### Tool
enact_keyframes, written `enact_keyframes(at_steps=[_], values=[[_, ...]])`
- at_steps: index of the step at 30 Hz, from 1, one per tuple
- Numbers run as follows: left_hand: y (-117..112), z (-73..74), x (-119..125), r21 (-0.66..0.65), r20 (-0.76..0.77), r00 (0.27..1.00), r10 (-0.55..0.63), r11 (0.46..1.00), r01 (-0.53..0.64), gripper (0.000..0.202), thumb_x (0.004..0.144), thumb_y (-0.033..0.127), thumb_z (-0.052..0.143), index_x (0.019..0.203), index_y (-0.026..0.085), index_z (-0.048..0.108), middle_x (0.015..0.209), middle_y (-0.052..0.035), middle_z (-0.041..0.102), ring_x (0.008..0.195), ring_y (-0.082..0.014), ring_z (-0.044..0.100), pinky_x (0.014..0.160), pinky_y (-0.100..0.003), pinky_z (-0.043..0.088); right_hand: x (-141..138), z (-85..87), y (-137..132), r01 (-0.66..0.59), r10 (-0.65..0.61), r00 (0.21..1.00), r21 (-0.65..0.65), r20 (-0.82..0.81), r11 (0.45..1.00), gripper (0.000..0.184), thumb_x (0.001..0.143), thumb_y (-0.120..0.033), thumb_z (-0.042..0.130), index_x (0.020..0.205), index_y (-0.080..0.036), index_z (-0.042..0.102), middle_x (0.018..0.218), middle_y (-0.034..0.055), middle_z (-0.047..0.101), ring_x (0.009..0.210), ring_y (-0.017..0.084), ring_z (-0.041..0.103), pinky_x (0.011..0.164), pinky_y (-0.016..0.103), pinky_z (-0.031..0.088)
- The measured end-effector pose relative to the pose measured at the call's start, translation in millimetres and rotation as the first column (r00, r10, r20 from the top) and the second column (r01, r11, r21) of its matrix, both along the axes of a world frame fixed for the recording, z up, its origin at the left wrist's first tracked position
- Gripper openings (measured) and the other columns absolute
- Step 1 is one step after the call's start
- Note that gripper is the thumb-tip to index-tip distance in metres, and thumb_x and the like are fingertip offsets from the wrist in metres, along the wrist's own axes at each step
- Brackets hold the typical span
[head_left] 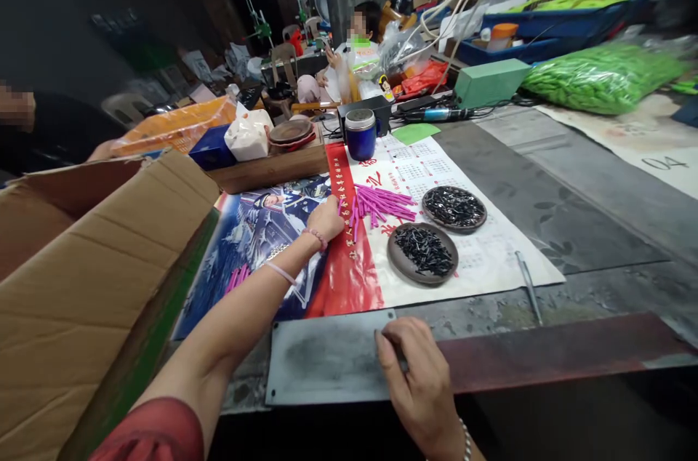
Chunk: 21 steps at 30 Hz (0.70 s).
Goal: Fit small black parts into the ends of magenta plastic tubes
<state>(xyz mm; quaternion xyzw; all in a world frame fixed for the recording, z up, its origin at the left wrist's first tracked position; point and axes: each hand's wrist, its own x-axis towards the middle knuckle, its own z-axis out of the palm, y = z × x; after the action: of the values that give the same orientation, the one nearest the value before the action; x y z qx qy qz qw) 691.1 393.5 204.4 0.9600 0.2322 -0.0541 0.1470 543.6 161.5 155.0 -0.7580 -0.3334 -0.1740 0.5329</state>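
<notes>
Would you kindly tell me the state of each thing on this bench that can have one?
Left hand: closed, knuckles at the edge of the pink sticks.
Right hand: flat, fingers on the grey plate.
Near dish: full of black pieces.
Far dish: full of black pieces.
Blue cup: lidded, upright.
Carton: flaps open.

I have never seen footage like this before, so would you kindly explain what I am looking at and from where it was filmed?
There is no machine here: a camera worn on a person's head looks down at their own two bare hands. The left hand reaches out to a pile of pink sticks on a calendar poster. The right hand rests on the edge of a grey metal plate and holds nothing. Two round dishes of small black pieces lie beside the sticks, a cardboard box stands at the left, and another person sits far back.
</notes>
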Motion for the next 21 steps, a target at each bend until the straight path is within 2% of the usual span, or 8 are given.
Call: enact_keyframes(at_steps=[6,10,13,16,18,19,21], values=[[2,8.0,-25,0.023,-0.043,0.999,-0.008,1.0,0.009,0.034,0.097,0.032,0.065,0.127,0.016,0.061,0.124,-0.0101,0.065,0.107,-0.0253,0.067,0.091,-0.046,0.057,-1,1.7,1,0.02,-0.019,0.999,-0.017,0.031,1.0,0.013,0.097,-0.008,0.053,0.09,-0.019,0.055,0.077,0.0013,0.063,0.072,0.016,0.059,0.078,0.032,0.046],[-9,21.5,-61,-0.017,0.011,0.998,-0.067,0.998,0.067,0.029,0.096,0.024,0.063,0.124,0.014,0.06,0.112,-0.0089,0.069,0.101,-0.0243,0.068,0.091,-0.045,0.056,0,0.5,2,0.032,-0.032,0.999,-0.011,0.013,0.999,0.012,0.097,-0.011,0.054,0.088,-0.02,0.057,0.075,0.0009,0.063,0.071,0.017,0.06,0.075,0.031,0.046],[-25,31.1,-110,-0.074,0.119,0.981,-0.151,0.984,0.161,0.036,0.093,0.007,0.054,0.128,0.013,0.056,0.099,-0.0087,0.07,0.099,-0.0241,0.068,0.093,-0.04,0.053,2,-2.1,1,0.035,-0.035,0.999,-0.002,-0.005,0.999,0.013,0.097,-0.015,0.055,0.086,-0.02,0.058,0.074,0.0012,0.064,0.071,0.017,0.061,0.074,0.031,0.048],[-47,34.4,-173,-0.152,0.207,0.95,-0.233,0.952,0.267,0.036,0.09,0.004,0.051,0.124,0.016,0.057,0.099,-0.0061,0.068,0.095,-0.0193,0.067,0.089,-0.031,0.053,0,-1.9,-2,0.026,-0.026,0.999,-0.001,-0.045,1.0,0.013,0.098,-0.02,0.055,0.086,-0.02,0.06,0.074,0.0017,0.065,0.069,0.017,0.063,0.068,0.029,0.05],[-62,32.4,-216,-0.225,0.25,0.927,-0.28,0.915,0.336,0.039,0.088,0.003,0.052,0.122,0.02,0.058,0.098,-0.0029,0.067,0.09,-0.0161,0.067,0.086,-0.026,0.053,-7,1.9,-6,-0.011,0.016,0.984,0.027,-0.177,1.0,0.011,0.098,-0.025,0.056,0.091,-0.019,0.062,0.078,0.0031,0.068,0.069,0.016,0.066,0.064,0.026,0.052],[-69,30.4,-235,-0.3,0.313,0.903,-0.293,0.872,0.387,0.04,0.088,0.004,0.05,0.124,0.02,0.057,0.098,-0.0031,0.066,0.09,-0.0165,0.067,0.084,-0.027,0.054,-12,5.0,-7,-0.044,0.058,0.957,0.056,-0.285,0.997,0.012,0.098,-0.029,0.058,0.095,-0.019,0.064,0.081,0.0042,0.07,0.07,0.016,0.067,0.062,0.025,0.053],[-81,24.9,-267,-0.399,0.348,0.891,-0.292,0.813,0.423,0.042,0.086,0.003,0.048,0.122,0.021,0.058,0.098,-0.0038,0.065,0.086,-0.0174,0.066,0.08,-0.028,0.054,-24,12.4,-10,-0.127,0.178,0.832,0.132,-0.526,0.983,0.021,0.095,-0.038,0.062,0.101,-0.018,0.066,0.084,0.0053,0.072,0.066,0.016,0.068,0.056,0.023,0.054]])
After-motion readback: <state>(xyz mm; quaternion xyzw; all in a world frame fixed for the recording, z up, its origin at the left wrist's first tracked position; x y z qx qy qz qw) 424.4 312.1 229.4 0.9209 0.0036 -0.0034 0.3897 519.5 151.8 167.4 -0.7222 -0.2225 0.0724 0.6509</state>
